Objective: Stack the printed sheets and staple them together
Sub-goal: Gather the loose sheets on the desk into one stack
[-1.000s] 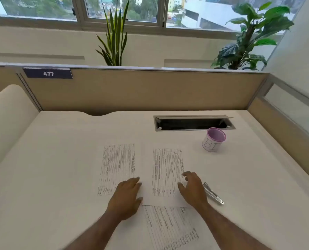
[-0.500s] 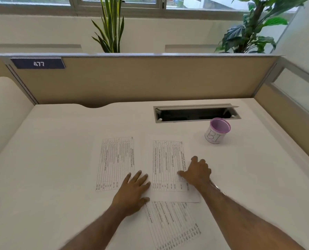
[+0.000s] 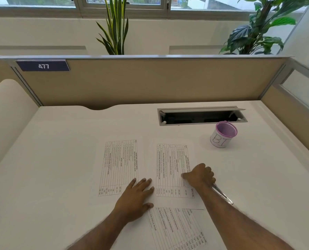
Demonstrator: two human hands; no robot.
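Three printed sheets lie flat on the white desk. The left sheet [image 3: 118, 166] and the right sheet [image 3: 170, 168] sit side by side; a third sheet [image 3: 175, 230] lies nearer me, partly under the right one. My left hand [image 3: 137, 197] rests flat, fingers spread, on the lower corner of the left sheet. My right hand [image 3: 200, 175] presses on the right edge of the right sheet with fingers curled, thumb on the paper. A slim metal stapler [image 3: 222, 194] lies on the desk just right of my right wrist, partly hidden by it.
A purple mesh cup [image 3: 224, 135] with a white label stands at the back right. Behind it is an open cable slot [image 3: 200, 115] in the desk. Tan partition walls [image 3: 150, 82] close the desk at the back and right.
My right hand slid right and forward to the right sheet's edge, now covering part of the stapler. My left hand spread its fingers and barely moved. The camera tilted slightly.
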